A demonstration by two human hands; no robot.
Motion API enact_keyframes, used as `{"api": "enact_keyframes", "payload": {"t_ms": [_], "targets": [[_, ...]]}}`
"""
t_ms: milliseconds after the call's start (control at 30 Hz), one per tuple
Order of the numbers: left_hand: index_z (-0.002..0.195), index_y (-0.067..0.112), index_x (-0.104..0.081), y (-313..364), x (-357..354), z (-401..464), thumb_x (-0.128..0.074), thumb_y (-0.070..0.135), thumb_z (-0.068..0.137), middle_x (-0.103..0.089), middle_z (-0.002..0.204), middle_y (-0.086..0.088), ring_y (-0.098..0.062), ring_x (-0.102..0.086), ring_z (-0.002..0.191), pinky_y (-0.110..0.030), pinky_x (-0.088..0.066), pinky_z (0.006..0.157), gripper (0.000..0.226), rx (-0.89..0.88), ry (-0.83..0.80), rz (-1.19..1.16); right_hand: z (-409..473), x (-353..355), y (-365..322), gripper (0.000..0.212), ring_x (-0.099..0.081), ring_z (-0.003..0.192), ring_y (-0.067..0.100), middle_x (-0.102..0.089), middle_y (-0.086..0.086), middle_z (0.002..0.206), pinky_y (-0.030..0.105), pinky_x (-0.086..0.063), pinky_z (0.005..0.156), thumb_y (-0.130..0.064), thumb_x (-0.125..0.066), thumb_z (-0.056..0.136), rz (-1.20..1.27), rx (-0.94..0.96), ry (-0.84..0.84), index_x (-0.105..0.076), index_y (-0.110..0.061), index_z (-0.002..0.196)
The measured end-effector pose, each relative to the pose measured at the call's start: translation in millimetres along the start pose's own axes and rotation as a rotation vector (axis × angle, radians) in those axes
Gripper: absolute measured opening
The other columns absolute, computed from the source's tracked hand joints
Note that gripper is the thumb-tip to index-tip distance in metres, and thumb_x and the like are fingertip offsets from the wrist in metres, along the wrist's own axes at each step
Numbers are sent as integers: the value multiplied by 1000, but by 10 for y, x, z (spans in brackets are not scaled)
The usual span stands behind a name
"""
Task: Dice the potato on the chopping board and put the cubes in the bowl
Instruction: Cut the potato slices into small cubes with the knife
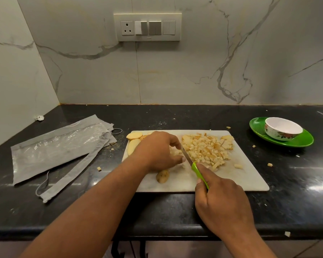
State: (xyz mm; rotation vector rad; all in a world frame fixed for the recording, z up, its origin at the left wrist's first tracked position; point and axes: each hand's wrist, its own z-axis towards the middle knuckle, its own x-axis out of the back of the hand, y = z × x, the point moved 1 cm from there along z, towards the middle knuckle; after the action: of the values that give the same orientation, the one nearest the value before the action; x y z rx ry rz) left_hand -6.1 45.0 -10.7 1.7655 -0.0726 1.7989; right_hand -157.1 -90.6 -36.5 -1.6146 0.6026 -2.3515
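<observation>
A white chopping board [250, 175] lies on the black counter. A heap of potato cubes [207, 149] covers its right half. Potato slices [133, 139] lie at its far left corner, and a potato end piece [162, 176] sits near its front edge. My left hand [157, 151] curls over potato strips [175, 152] in the middle of the board, holding them down. My right hand [222, 203] grips the green-handled knife [199, 173], whose blade rests against the strips by my left fingertips. The white floral bowl [282, 128] stands empty on a green plate [304, 141] at the right.
Grey and clear plastic bags [60, 146] lie on the counter left of the board. Stray potato bits [269, 164] are scattered around the board. A switch panel [147, 27] hangs on the marble wall behind. The counter's front edge runs just below my right hand.
</observation>
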Motion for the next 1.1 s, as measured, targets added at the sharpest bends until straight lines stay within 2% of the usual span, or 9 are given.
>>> {"api": "enact_keyframes", "payload": {"t_ms": [100, 167, 367, 467, 600, 700, 833, 1000, 1100], "targets": [[128, 41, -66, -116, 135, -7, -86, 56, 76, -65, 128, 14, -8, -57, 104, -29, -51, 89, 57, 25, -117, 17, -19, -9, 4, 53, -52, 67, 10, -59, -10, 74, 28, -39, 61, -42, -35, 100, -15, 8, 3, -33, -38, 153], [130, 41, -65, -144, 166, 1, -87, 56, 75, -66, 123, 14, -8, -60, 103, -30, -54, 90, 61, 50, -162, 21, -21, -19, 1, 54, -53, 67, 11, -60, -9, 74, 27, -38, 61, -43, -36, 99, -31, 28, 18, -34, -39, 153], [129, 36, -71, -136, 102, 40, -83, 46, 84, -69, 122, 12, -6, -60, 98, -21, -47, 81, 47, 14, -144, 17, -53, -8, -19, 52, -49, 59, 6, -50, -14, 62, 25, -37, 59, -40, -43, 96, -27, 23, 24, -43, -38, 149], [130, 35, -70, -162, 81, 65, -84, 41, 84, -71, 121, 12, -6, -61, 93, -19, -46, 78, 48, 17, -135, -32, -58, -23, -38, 51, -49, 56, 8, -50, -13, 59, 25, -38, 56, -40, -46, 95, -53, 58, -2, -48, -36, 146], [131, 38, -69, -185, 79, 73, -85, 39, 84, -71, 120, 13, -4, -62, 87, -22, -52, 79, 50, 21, -148, -83, -45, -27, -28, 52, -47, 61, 8, -51, -12, 64, 26, -35, 60, -41, -43, 97, -54, 47, 23, -43, -38, 149], [125, 42, -72, -187, 79, 55, -86, 46, 80, -70, 120, 15, 0, -60, 84, -23, -49, 78, 47, 16, -154, -91, -36, -22, -11, 53, -50, 65, 10, -55, -10, 70, 26, -36, 62, -43, -37, 99, -42, 36, -1, -37, -39, 152], [118, 42, -76, -177, 90, 35, -87, 51, 77, -71, 119, 15, -1, -58, 87, -24, -48, 79, 43, 15, -144, -104, -11, -35, -13, 55, -55, 75, 10, -63, -8, 84, 28, -44, 70, -44, -29, 101, -116, 56, -46, -25, -39, 156], [122, 43, -73, -85, 64, 13, -83, 56, 79, -70, 124, 15, -8, -62, 106, -31, -54, 93, 46, 5, -116, -45, 4, -36, 6, 55, -51, 74, 11, -67, -7, 90, 30, -39, 68, -43, -31, 102, -137, 68, -46, -26, -39, 156], [118, 42, -75, -55, 37, -5, -81, 56, 82, -70, 125, 16, -8, -62, 111, -31, -53, 94, 38, -5, -83, -15, -4, -44, 12, 54, -49, 70, 12, -68, -6, 88, 29, -37, 64, -42, -34, 101, -128, 86, -21, -30, -38, 155]]}}
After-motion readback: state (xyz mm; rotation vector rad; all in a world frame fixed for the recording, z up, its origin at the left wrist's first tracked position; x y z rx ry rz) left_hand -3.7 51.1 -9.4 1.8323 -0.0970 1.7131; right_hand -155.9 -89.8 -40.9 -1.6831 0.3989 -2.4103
